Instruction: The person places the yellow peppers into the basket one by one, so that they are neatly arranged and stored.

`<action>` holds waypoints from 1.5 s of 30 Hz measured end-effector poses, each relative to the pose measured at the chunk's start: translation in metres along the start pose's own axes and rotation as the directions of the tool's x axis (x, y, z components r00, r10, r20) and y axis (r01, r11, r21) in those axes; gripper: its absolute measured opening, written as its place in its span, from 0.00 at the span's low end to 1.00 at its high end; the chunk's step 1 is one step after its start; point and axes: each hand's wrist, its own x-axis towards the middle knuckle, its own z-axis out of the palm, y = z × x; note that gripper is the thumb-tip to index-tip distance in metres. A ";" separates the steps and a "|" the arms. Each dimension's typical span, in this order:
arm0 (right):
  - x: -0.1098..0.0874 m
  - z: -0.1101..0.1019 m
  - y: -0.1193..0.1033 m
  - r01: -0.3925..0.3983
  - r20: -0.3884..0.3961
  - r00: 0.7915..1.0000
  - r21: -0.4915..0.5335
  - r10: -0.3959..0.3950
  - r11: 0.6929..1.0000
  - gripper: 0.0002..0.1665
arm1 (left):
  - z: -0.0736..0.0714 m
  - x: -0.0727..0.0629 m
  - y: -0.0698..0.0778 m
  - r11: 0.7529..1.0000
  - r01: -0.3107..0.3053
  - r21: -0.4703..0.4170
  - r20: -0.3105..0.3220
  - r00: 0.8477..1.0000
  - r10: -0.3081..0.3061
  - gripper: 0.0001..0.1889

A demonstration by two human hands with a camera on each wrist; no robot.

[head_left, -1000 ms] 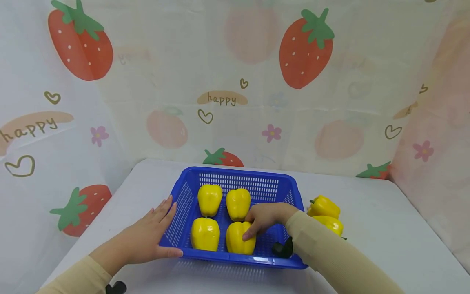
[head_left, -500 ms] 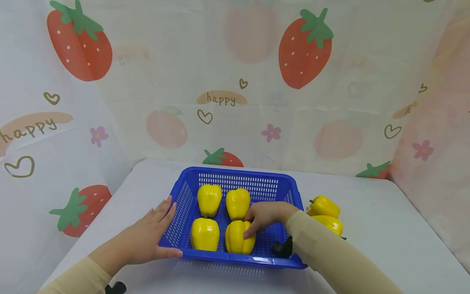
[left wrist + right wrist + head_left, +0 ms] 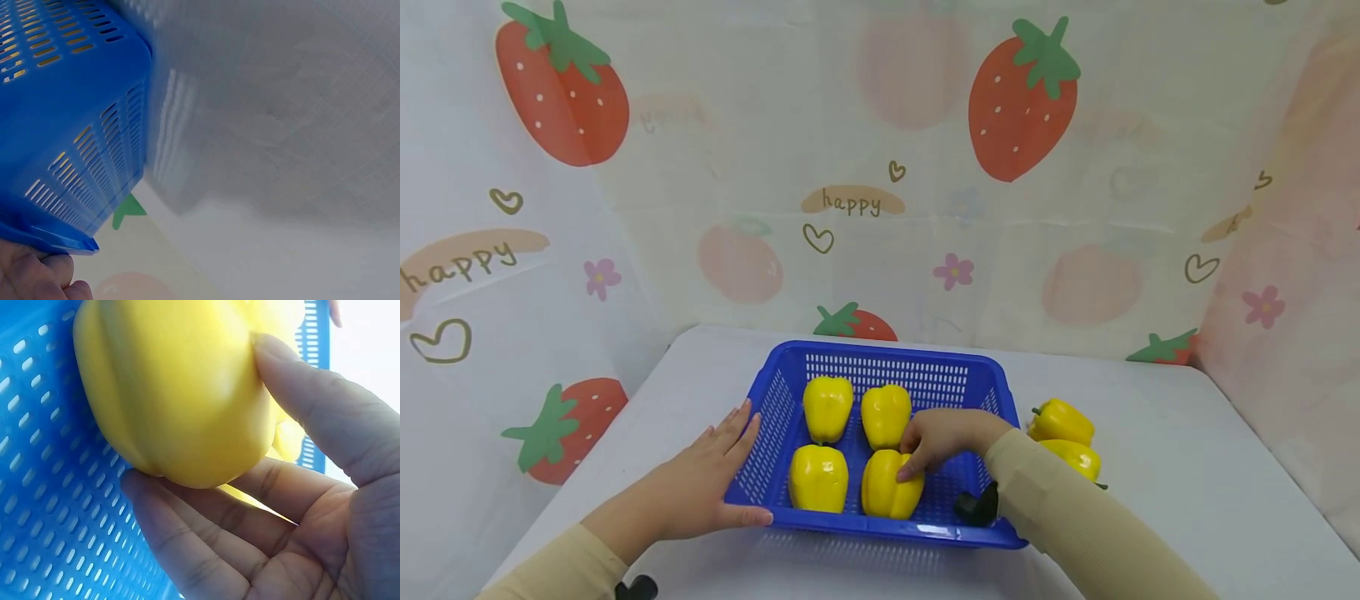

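A blue plastic basket (image 3: 880, 525) with slotted walls stands on the white table. Inside it, yellow bell peppers sit in two rows: one back left (image 3: 828, 408), one back right (image 3: 886, 415), one front left (image 3: 818, 478). My right hand (image 3: 946, 442) reaches in over the right side and holds the front right bell pepper (image 3: 889, 492). In the right wrist view the thumb is on one side of that bell pepper (image 3: 175, 394) and curled fingers are at another. My left hand (image 3: 700, 483) rests with spread, straight fingers against the basket's left rim.
Two more yellow bell peppers lie on the table right of the basket, one behind (image 3: 1063, 422) the other (image 3: 1075, 457), partly covered by my right sleeve (image 3: 1075, 517). A printed strawberry cloth (image 3: 925, 233) hangs behind and beside the table.
The front right bell pepper has turned slightly under my right hand, whose thumb has shifted up a little. My left hand and the basket stay in place.
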 end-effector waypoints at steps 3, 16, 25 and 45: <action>-0.001 -0.001 -0.001 -0.006 -0.002 1.000 0.018 0.006 1.000 0.12 | -0.001 0.000 0.000 1.000 0.003 -0.003 0.002 1.000 -0.003 0.63; -0.005 -0.011 -0.004 0.025 -0.022 0.999 -0.029 -0.026 0.999 0.10 | 0.001 0.000 0.000 1.000 0.007 -0.011 0.015 1.000 -0.007 0.63; -0.006 -0.012 -0.007 0.101 0.000 0.995 -0.082 -0.101 0.991 0.14 | 0.000 0.000 -0.001 1.000 0.005 -0.010 0.011 1.000 -0.005 0.62; -0.013 -0.023 -0.001 0.156 -0.069 0.985 -0.037 -0.158 0.987 0.17 | 0.002 0.000 -0.002 1.000 0.002 -0.003 0.003 1.000 -0.002 0.62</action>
